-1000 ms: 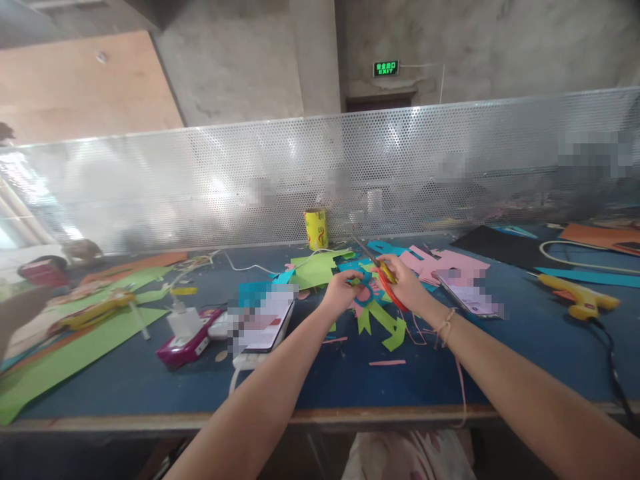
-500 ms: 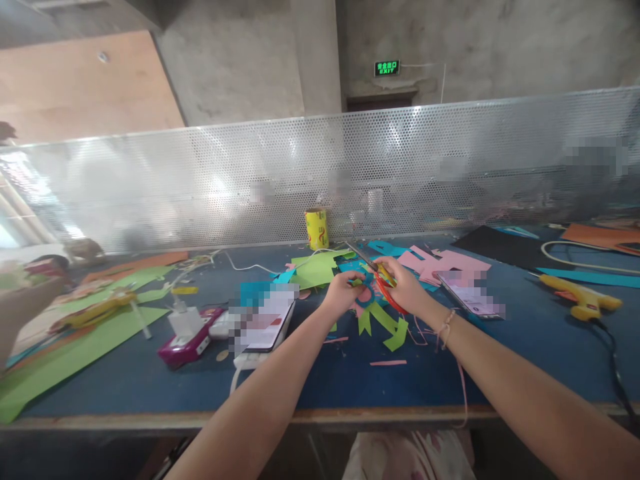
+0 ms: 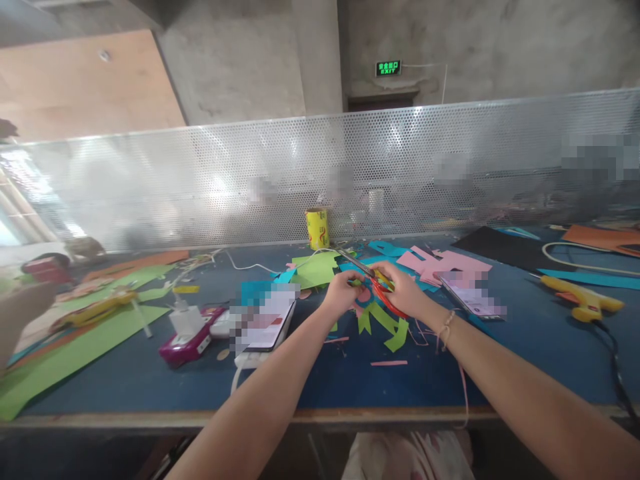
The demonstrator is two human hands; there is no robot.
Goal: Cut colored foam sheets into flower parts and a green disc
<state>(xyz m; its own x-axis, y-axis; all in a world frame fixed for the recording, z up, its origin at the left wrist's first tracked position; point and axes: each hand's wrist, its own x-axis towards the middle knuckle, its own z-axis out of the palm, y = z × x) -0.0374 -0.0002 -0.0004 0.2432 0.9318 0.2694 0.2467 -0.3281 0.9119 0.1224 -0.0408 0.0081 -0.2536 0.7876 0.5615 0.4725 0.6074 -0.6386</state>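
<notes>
My right hand [image 3: 400, 287] is closed around scissors [image 3: 384, 291] with red and yellow handles. Their metal blades point away and to the left, just beyond my left fingertips. My left hand [image 3: 344, 292] pinches a small blue and pink paper cutout [image 3: 364, 293] close beside the scissors; my fingers hide part of it. Green paper strips [image 3: 397, 333] lie under and in front of the hands. Behind them a larger green sheet [image 3: 315, 269] is spread out, with pink paper [image 3: 450, 265] to the right.
Phones rest at left [image 3: 270, 320] and right [image 3: 473, 297]. A purple power strip [image 3: 185, 343] with a plugged charger sits left. One yellow glue gun [image 3: 580, 297] lies right, another [image 3: 103, 310] left. A yellow roll [image 3: 317, 229] stands by the perforated screen [image 3: 280, 180]. Someone's arm [image 3: 23, 320] shows far left.
The scissors have turned slightly, their tips shifting left, and their handles look closer together. My left hand keeps the paper cutout in nearly the same spot.
</notes>
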